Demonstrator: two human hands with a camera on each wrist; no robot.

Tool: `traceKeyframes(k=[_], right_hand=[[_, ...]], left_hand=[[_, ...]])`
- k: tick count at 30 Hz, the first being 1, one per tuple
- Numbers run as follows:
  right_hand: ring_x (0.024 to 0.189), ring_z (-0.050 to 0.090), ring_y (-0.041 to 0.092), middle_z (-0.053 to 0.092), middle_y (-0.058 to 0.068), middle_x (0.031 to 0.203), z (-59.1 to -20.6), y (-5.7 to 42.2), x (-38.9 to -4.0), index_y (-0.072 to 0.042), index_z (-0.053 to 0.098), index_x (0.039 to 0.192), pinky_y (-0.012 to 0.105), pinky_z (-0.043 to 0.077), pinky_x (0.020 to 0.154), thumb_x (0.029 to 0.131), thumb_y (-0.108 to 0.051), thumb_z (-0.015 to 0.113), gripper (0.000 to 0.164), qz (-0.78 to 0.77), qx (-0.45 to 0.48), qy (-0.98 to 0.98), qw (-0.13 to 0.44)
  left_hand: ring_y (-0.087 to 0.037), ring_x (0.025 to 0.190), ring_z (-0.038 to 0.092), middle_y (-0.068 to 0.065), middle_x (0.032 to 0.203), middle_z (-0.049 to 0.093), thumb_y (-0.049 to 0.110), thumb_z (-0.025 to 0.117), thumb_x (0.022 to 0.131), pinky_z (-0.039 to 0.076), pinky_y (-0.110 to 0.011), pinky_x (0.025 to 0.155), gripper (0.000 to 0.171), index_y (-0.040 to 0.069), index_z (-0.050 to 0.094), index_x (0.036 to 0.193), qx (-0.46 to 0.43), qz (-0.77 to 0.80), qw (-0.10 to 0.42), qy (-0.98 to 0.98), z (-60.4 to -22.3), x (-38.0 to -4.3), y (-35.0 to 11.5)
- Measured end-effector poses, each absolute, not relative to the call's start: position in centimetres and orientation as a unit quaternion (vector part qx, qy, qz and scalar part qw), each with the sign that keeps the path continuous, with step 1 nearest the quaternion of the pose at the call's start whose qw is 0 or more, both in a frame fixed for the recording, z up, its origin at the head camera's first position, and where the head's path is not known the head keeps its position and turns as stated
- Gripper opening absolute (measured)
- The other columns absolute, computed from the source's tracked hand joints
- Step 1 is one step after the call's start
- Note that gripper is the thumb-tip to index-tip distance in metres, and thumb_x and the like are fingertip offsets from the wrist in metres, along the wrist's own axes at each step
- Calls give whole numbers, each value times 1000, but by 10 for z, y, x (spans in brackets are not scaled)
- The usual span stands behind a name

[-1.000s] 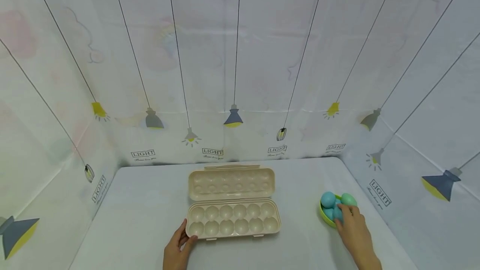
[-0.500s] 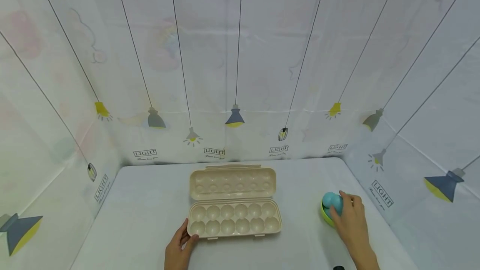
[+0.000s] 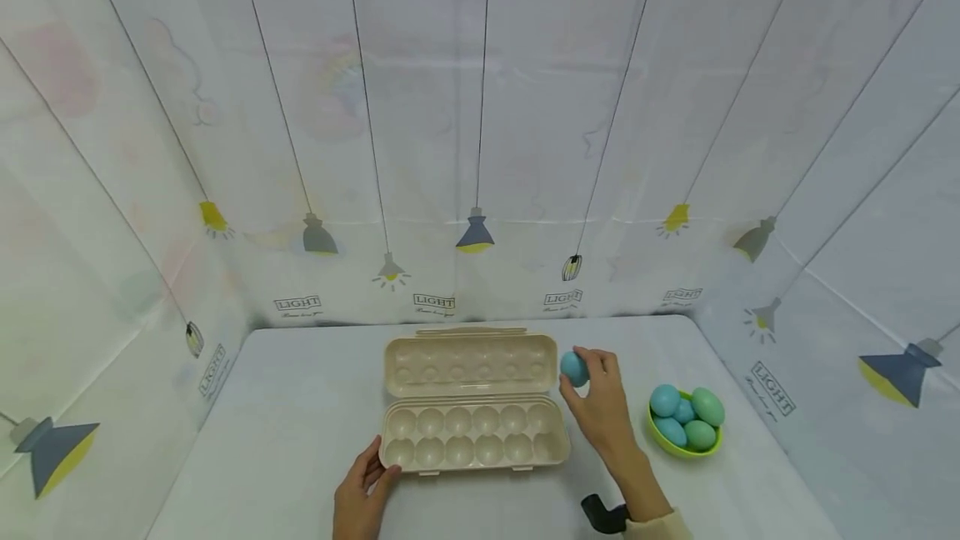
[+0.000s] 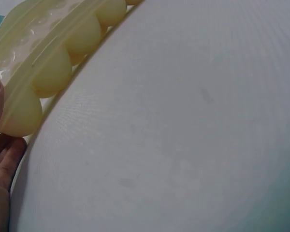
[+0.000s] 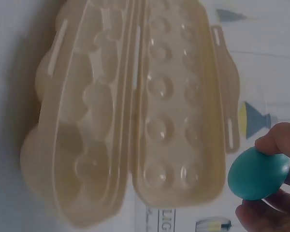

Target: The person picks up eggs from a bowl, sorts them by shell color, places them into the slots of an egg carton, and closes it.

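Moved since the earlier frame: from the bowl [image 3: 683,452], well right of the carton [image 3: 474,432], to just right of the carton's lid [image 3: 471,363], with a blue egg [image 3: 574,369] in the right hand [image 3: 603,408]. Pinched there between thumb and fingers, likely against slipping. Gripped at the carton's near left corner by the left hand [image 3: 363,493], likely for steadiness. Note five other eggs [image 3: 701,435] gathered in the bowl, likely against rolling.
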State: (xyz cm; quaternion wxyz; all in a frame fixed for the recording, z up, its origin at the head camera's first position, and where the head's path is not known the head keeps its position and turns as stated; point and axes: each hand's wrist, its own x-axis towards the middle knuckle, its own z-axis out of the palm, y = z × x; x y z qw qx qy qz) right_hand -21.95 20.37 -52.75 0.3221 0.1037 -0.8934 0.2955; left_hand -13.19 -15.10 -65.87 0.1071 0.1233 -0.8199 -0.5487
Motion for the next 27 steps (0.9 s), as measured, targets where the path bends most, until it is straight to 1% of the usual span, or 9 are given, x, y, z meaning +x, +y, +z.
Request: traceKeyframes(k=[5, 10, 14, 16, 19, 22, 27], right_hand=[[100, 66, 29, 55, 17, 113, -532, 158, -228, 3, 61, 124, 42, 62, 84, 76, -3, 85, 54, 319, 171, -879, 311], [102, 65, 25, 55, 15, 116, -541, 122, -236, 3, 60, 128, 38, 62, 86, 79, -4, 82, 54, 337, 222, -870, 284], [103, 65, 24, 54, 14, 117, -548, 98, -238, 2, 60, 125, 36, 62, 87, 80, -3, 80, 50, 343, 257, -861, 274], [104, 64, 23, 53, 13, 117, -551, 86, -236, 1, 59, 124, 35, 61, 88, 80, -3, 80, 49, 351, 269, -859, 259], [105, 63, 21, 53, 11, 119, -555, 69, -234, -1, 60, 122, 33, 60, 91, 81, -4, 80, 46, 368, 286, -857, 220], [104, 65, 20, 55, 10, 117, -561, 51, -231, -2, 62, 121, 31, 61, 90, 81, -8, 82, 45, 361, 307, -859, 190], [102, 67, 18, 61, 7, 114, -580, 25, -229, -6, 64, 122, 29, 61, 88, 81, -21, 86, 48, 306, 342, -868, 190]], left_hand=[[-13, 103, 72, -2, 120, 71, 40, 77, 87, 55, -20, 94, 65, 16, 55, 143, 117, -551, 114, -818, -659, -131, -149], [-15, 103, 73, -3, 120, 71, 37, 78, 86, 56, -21, 93, 62, 15, 57, 141, 109, -558, 127, -813, -658, -132, -147], [-16, 102, 73, -4, 122, 71, 32, 79, 87, 58, -22, 92, 60, 14, 58, 140, 91, -563, 144, -809, -661, -134, -146], [-14, 102, 73, -4, 125, 70, 32, 79, 87, 57, -21, 92, 60, 14, 58, 140, 85, -564, 147, -808, -662, -134, -147], [-12, 102, 73, -3, 127, 69, 34, 79, 87, 57, -18, 91, 61, 14, 57, 141, 83, -561, 149, -810, -665, -135, -148], [-13, 102, 73, -3, 128, 69, 34, 78, 88, 57, -18, 90, 60, 14, 57, 141, 80, -560, 155, -810, -666, -134, -150], [-17, 103, 73, -7, 128, 69, 31, 77, 89, 58, -16, 88, 59, 12, 57, 141, 73, -559, 169, -808, -666, -134, -152]])
